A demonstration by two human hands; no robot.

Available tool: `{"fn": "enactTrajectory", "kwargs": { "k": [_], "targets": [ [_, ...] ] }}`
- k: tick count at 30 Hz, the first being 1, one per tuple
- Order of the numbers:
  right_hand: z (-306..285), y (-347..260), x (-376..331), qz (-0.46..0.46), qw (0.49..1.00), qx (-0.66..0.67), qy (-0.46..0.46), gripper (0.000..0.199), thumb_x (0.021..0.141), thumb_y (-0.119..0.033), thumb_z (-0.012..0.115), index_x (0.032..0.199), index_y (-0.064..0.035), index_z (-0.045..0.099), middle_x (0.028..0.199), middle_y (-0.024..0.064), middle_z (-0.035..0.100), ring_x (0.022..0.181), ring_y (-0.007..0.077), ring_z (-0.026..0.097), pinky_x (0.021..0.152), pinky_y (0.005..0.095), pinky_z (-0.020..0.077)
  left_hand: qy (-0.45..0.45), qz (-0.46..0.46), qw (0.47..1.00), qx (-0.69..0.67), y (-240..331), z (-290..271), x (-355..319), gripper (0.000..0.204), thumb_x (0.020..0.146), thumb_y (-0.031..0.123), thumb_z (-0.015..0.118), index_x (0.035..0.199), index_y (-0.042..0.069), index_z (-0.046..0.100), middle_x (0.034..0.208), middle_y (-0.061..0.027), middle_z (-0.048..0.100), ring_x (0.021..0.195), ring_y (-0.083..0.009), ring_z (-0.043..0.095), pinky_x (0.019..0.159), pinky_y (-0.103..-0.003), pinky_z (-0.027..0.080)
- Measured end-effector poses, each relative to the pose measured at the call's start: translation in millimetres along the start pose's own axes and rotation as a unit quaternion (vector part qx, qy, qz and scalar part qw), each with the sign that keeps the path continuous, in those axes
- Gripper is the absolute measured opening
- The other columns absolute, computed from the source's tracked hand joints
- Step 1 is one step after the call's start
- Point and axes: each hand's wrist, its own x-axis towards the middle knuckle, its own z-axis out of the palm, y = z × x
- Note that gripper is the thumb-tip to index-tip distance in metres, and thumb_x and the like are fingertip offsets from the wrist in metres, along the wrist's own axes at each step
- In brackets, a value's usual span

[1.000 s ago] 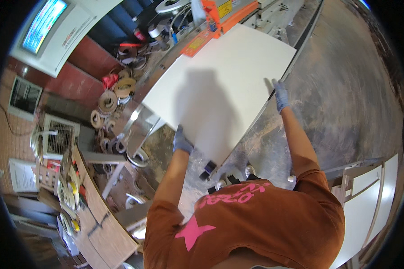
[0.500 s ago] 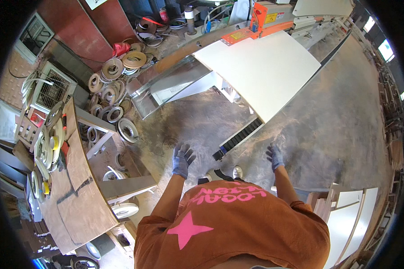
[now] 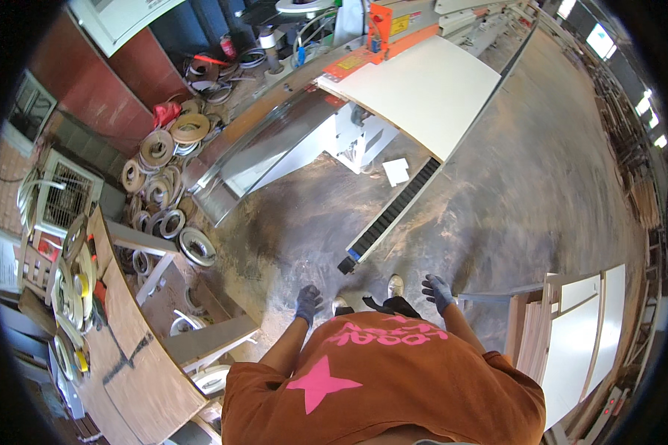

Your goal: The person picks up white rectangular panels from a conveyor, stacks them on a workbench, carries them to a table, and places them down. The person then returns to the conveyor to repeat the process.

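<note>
My left hand (image 3: 308, 302), in a grey-blue work glove, hangs low in front of me with its fingers apart and nothing in them. On the other side my right hand (image 3: 438, 291), gloved alike, is also open and empty. Between and ahead of them reaches a roller support arm (image 3: 393, 211) with black rollers, its near end closest to my left hand but not touched. Farther off, a large white panel (image 3: 430, 93) lies on the machine, partly over the arm's far end. An orange machine head (image 3: 378, 33) stands at the panel's far edge.
Several rolls of edge-banding tape (image 3: 156, 148) lie heaped at the left. A wooden worktable (image 3: 145, 363) stands near left. White boards (image 3: 571, 345) are stacked at the right. A clear sheet guard (image 3: 267, 144) flanks the machine. A white offcut (image 3: 395, 171) lies beside the rollers.
The white panel sits farther along, so more rollers show. Both my hands have come down and drawn nearer my body, still open. My view has shifted, and the white offcut now shows.
</note>
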Motion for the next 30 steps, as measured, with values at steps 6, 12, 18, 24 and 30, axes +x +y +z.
{"fn": "enactTrajectory", "kwargs": {
  "k": [6,12,18,24,30],
  "targets": [
    [-72,5,15,0.020,0.997,0.020,0.068,0.053,0.085,-0.051,0.055,0.125,-0.0165,0.051,0.116,0.0068,0.061,0.090,0.0208,0.060,0.075,0.0389,0.0434,-0.078,0.179,0.926,0.324,-62,43,63,0.036,0.087,0.032,0.059,0.111,0.006,0.054,0.089,-0.0087,0.063,0.070,-0.0184,0.060,0.060,-0.032,0.049],
    [-190,10,57,0.002,0.985,0.127,0.115,0.049,0.081,-0.048,0.063,0.117,-0.0148,0.056,0.100,0.0050,0.067,0.073,0.0181,0.061,0.061,0.0342,0.0398,-0.204,0.104,0.782,0.580,-84,151,135,0.047,0.085,0.039,0.049,0.117,0.005,0.056,0.118,-0.0220,0.056,0.113,-0.0382,0.050,0.096,-0.038,0.041],
    [-287,-11,92,-0.029,0.977,0.186,0.102,0.040,0.083,-0.045,0.062,0.109,-0.0150,0.060,0.094,0.0019,0.066,0.070,0.0146,0.058,0.055,0.0286,0.0376,-0.147,0.098,0.775,0.606,-49,330,165,0.046,0.082,0.039,0.055,0.115,0.007,0.060,0.116,-0.0190,0.059,0.112,-0.0337,0.054,0.095,-0.037,0.042],
    [-340,-113,116,-0.052,0.969,0.229,0.073,0.044,0.084,-0.045,0.062,0.113,-0.0119,0.060,0.099,0.0022,0.066,0.073,0.0133,0.059,0.062,0.0290,0.0392,-0.149,0.130,0.786,0.586,-13,499,157,0.046,0.085,0.041,0.049,0.114,0.008,0.060,0.115,-0.0180,0.060,0.110,-0.0347,0.055,0.095,-0.040,0.042],
    [-420,-224,231,-0.105,0.973,0.184,0.088,0.041,0.086,-0.041,0.060,0.113,-0.0102,0.060,0.100,0.0038,0.066,0.077,0.0148,0.060,0.066,0.0299,0.0421,-0.226,0.269,0.608,0.712,8,618,277,0.043,0.084,0.037,0.051,0.114,0.007,0.060,0.114,-0.0178,0.060,0.108,-0.0332,0.056,0.091,-0.041,0.044]
  ]
}}
